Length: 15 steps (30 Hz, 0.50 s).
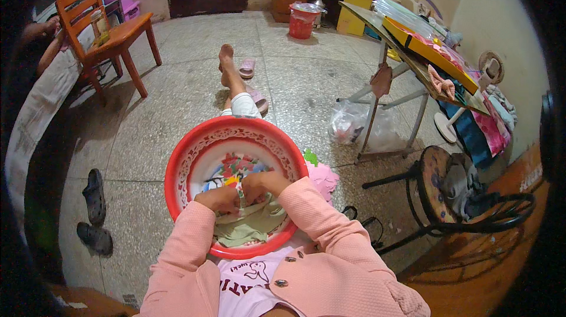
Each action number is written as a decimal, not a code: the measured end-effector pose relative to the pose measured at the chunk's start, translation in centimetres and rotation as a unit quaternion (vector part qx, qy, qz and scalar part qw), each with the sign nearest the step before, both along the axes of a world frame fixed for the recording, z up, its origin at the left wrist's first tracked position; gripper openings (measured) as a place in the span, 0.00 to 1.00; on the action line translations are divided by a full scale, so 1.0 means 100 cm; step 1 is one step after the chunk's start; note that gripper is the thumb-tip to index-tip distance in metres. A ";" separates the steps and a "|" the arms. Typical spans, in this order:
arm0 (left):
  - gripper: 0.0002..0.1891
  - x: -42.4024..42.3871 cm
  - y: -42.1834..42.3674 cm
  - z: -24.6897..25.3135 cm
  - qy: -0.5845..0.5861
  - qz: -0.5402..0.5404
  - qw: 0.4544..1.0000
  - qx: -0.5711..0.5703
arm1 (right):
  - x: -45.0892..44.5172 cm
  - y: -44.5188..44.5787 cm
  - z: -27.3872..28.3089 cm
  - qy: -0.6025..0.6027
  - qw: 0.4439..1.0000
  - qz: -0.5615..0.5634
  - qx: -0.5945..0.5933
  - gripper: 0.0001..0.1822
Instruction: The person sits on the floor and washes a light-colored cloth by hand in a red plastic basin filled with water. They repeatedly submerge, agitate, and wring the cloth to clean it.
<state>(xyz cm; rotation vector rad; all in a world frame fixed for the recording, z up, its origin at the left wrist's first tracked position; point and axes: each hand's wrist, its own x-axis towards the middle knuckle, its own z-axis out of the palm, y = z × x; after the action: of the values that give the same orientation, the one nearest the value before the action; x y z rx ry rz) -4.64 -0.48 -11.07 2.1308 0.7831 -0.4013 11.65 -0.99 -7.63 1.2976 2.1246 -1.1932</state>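
On my lap rests a round basin [174, 157] with a broad red rim and red floral patterns inside. Both of my hands are down inside it, close together. My left hand [224, 200] has its fingers curled at the upper edge of a pale green cloth [252, 226]. Bent at the wrist, my right hand [258, 185] reaches into the same edge of the cloth. A narrow printed strip [241, 191] shows between the hands. Past them are small yellow pieces [231, 180] on the basin's patterned bottom. The fingertips of both hands are mostly hidden.
Pink and green pieces [322, 180] lie just right of the basin. A black-framed chair [435, 184] and a folding table [367, 18] with a yellow tray [424, 54] stand to the right. Dark clogs [95, 195] and a wooden chair [117, 36] are at left. Someone's arm [48, 47] shows there.
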 end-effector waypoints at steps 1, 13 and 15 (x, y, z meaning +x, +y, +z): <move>0.20 0.006 -0.001 0.018 0.042 -0.012 0.999 -0.001 | 0.003 -0.001 0.001 0.018 1.000 -0.018 0.001 0.14; 0.16 -0.014 0.007 -0.030 -0.096 0.053 0.992 -0.063 | 0.010 0.006 -0.042 0.142 0.985 -0.029 0.089 0.18; 0.16 0.003 -0.008 0.036 0.023 -0.044 0.997 0.056 | -0.003 0.003 0.004 0.045 0.995 0.035 0.083 0.20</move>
<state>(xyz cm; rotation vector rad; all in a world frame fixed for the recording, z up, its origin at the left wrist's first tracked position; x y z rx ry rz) -4.38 -1.25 -7.49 2.2732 0.7551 -0.4643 11.38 -0.73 -7.20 1.2479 2.3580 -1.0854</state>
